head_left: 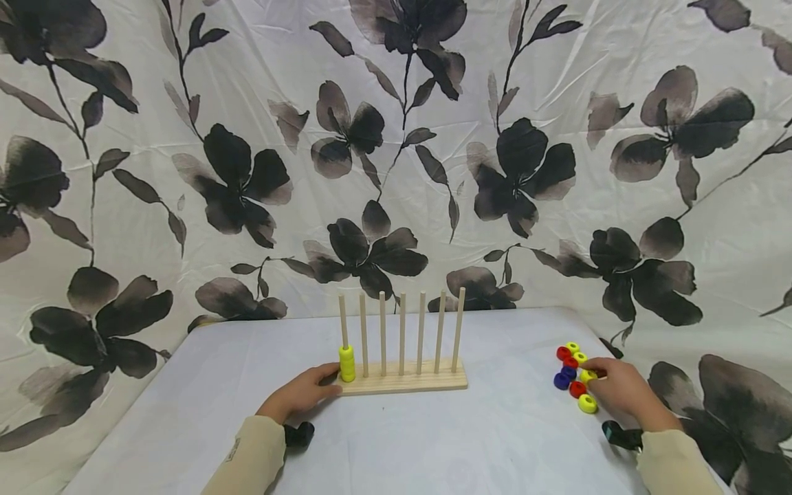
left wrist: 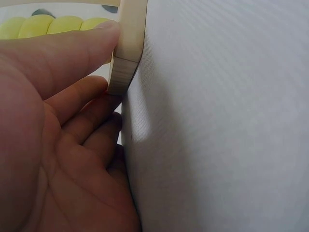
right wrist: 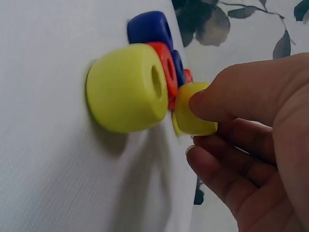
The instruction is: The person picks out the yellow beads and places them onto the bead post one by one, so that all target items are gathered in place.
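A wooden peg stand [head_left: 405,386] with several upright dowels stands mid-table. Stacked yellow beads [head_left: 347,364] sit on its leftmost dowel. My left hand [head_left: 306,392] holds the left end of the stand's base, thumb on one side and fingers against the other, as the base end [left wrist: 126,63] shows in the left wrist view. At the right, my right hand [head_left: 619,390] pinches a yellow bead [right wrist: 195,108] between thumb and fingers. Close beside it lie another yellow bead [right wrist: 126,88], a red bead [head_left: 577,390] and a blue bead [head_left: 562,381].
More red, blue and yellow beads, such as a red bead [head_left: 563,353] and a yellow bead [head_left: 572,346], lie in a loose group near the right edge of the white-covered table [head_left: 433,447]. A floral cloth [head_left: 396,172] hangs behind the table.
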`<state>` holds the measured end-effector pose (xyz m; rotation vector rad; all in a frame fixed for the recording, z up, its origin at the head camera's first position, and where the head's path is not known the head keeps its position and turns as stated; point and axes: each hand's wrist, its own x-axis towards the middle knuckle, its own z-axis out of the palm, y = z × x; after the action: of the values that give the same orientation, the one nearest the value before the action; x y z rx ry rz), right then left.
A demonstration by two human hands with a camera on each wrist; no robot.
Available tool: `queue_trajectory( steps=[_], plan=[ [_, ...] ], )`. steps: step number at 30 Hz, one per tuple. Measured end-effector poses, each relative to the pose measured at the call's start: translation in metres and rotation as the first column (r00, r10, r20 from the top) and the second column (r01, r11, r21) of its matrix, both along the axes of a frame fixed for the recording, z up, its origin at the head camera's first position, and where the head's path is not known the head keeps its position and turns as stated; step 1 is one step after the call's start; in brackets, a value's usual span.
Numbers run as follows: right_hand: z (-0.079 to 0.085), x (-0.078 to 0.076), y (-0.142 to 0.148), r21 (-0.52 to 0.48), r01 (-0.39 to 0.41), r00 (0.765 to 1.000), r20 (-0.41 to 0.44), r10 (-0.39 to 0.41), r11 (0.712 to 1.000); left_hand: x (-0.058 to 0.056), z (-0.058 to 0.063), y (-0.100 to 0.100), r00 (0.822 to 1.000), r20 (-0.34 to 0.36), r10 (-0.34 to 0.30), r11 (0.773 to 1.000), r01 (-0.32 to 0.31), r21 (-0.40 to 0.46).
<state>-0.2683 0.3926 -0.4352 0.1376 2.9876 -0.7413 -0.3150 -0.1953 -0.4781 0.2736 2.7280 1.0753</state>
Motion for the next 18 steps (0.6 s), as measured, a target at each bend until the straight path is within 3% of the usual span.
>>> queue_trajectory(
  steps=[18],
  plan=[
    [0.018,0.001,-0.032,-0.055,-0.146,0.977,-0.164,0.136,0.988,-0.002,0.001,-0.001,1.000,0.026,0.007,1.000,-0.007,-0.005]
  ],
)
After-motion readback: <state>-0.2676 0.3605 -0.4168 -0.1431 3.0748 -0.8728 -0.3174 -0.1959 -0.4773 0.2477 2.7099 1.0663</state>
